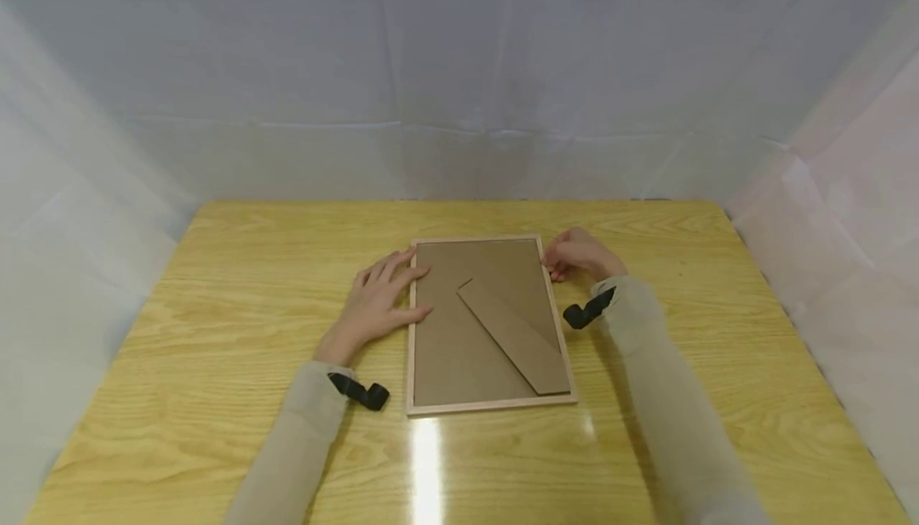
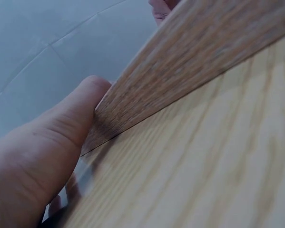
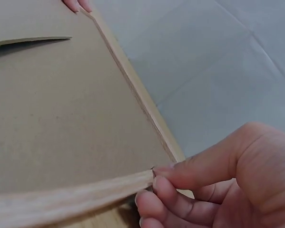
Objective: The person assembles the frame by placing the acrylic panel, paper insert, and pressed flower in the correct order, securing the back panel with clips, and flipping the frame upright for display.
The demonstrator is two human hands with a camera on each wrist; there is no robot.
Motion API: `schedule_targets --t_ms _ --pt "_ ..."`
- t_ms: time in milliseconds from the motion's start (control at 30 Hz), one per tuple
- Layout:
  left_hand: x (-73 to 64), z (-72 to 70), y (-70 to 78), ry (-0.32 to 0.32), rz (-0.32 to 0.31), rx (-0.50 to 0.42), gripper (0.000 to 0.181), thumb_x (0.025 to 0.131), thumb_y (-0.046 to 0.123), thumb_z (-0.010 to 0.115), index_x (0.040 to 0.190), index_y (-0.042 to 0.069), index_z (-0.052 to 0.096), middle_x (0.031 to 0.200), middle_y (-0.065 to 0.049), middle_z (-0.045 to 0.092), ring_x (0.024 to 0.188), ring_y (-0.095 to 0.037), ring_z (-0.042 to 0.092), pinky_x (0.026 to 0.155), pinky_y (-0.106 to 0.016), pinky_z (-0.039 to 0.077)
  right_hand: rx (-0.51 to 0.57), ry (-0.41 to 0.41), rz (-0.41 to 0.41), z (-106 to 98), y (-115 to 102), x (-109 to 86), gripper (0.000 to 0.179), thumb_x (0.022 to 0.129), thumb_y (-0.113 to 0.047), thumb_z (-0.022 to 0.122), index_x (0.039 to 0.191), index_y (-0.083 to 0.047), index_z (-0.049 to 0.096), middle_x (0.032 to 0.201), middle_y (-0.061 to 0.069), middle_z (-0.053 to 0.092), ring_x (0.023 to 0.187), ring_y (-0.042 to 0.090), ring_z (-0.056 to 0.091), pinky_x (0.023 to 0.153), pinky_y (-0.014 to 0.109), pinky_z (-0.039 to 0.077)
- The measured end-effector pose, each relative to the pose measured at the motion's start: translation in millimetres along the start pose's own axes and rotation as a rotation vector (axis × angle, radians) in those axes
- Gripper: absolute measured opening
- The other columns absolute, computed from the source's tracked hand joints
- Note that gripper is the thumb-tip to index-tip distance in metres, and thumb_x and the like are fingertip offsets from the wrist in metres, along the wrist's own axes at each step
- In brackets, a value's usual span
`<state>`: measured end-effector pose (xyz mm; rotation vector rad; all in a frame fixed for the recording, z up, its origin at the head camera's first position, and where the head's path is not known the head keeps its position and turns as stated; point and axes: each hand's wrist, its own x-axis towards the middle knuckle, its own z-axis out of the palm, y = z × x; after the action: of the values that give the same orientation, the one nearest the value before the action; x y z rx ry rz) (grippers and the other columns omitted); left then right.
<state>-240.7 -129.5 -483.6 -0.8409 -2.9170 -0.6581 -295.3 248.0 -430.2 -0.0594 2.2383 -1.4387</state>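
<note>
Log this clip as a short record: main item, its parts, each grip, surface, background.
Main item: picture frame, lying back side up
Parts: brown backing; stand slanting across it
Left grip: fingers spread, resting at the left edge, some tips over the backing
Right grip: fingers curled, pinching the right edge near the far corner; any small part between them is unclear
Surface: wood-grain table
Background: pale sheeting

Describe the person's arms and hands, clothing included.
The left sleeve and right sleeve are long, plain and pale beige, reaching the wrists. A small angled black device with a rounded end sits at each wrist. The left hand and right hand are ungloved.
</note>
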Motion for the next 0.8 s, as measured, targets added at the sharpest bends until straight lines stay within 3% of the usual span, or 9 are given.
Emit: schedule_targets --t_ms 133,433,800 --pt "-0.4 0.4 1.8 -0.005 0.001 0.007 0.07 0.092 0.064 0.055 0.151 0.028 0.041 0.166 0.002 0.012 0.15 -0.03 0.011 0.112 -0.059 0.017 0.014 0.017 0.013 3.0 -2.2 1.5 0.012 0.084 0.004 0.057 0.073 0.005 0.063 0.062 0.009 0.059 0.053 0.018 0.057 0.054 0.031 0.053" --pt "-3.4 -0.1 4.4 -0.017 -0.013 0.02 0.071 0.092 0.064 0.054 0.152 0.028 0.04 0.166 0.003 0.011 0.15 -0.028 0.011 0.113 -0.058 0.017 -0.022 0.113 0.02 12.7 -4.2 3.3 0.019 0.077 0.007 0.056 0.061 -0.003 0.056 0.054 0.004 0.055 0.047 0.015 0.054 0.047 0.028 0.048" --pt "-6.2 0.8 5.7 -0.028 -0.016 0.018 0.071 0.093 0.064 0.053 0.152 0.029 0.039 0.166 0.005 0.009 0.151 -0.027 0.009 0.113 -0.057 0.015 -0.189 0.209 0.002 20.5 -6.7 6.9 0.023 0.065 0.002 0.048 0.047 -0.012 0.046 0.045 0.004 0.052 0.04 0.017 0.053 0.042 0.03 0.046"
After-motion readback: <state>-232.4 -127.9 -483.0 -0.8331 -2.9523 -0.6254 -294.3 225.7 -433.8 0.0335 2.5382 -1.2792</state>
